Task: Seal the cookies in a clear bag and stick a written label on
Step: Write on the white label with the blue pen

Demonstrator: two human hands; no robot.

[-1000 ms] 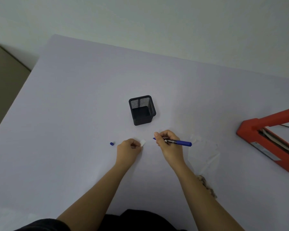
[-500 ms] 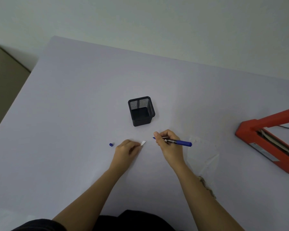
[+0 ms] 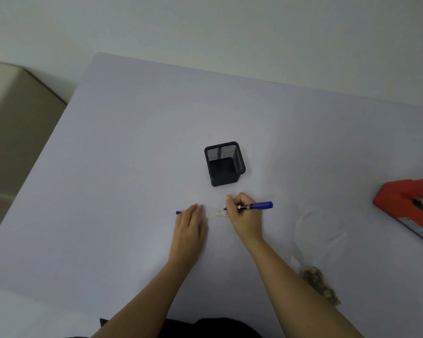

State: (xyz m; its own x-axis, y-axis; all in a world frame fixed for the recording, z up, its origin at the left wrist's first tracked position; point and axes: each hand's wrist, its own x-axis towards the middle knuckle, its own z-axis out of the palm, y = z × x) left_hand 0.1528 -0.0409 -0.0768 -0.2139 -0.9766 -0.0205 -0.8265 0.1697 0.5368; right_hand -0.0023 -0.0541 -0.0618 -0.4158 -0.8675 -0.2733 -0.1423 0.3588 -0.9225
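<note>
A small white label (image 3: 219, 212) lies flat on the pale table (image 3: 132, 142), just left of my right hand (image 3: 244, 215). That hand grips a blue pen (image 3: 257, 205), whose tip rests at the label's right end. My left hand (image 3: 191, 225) lies flat on the table with straight fingers, apart from the label, and its fingertips are next to the blue pen cap (image 3: 178, 212). A clear bag (image 3: 320, 230) lies to the right, with cookies (image 3: 319, 284) in its near end, partly hidden by my right forearm.
A black mesh pen holder (image 3: 224, 164) stands behind my hands. A red heat sealer (image 3: 408, 203) sits at the table's right edge. A beige piece of furniture (image 3: 15, 123) stands beyond the left edge.
My left hand let go of the label, straightened and slid left toward the pen cap. The label now lies flat on the table by the pen tip. My right hand has hardly moved.
</note>
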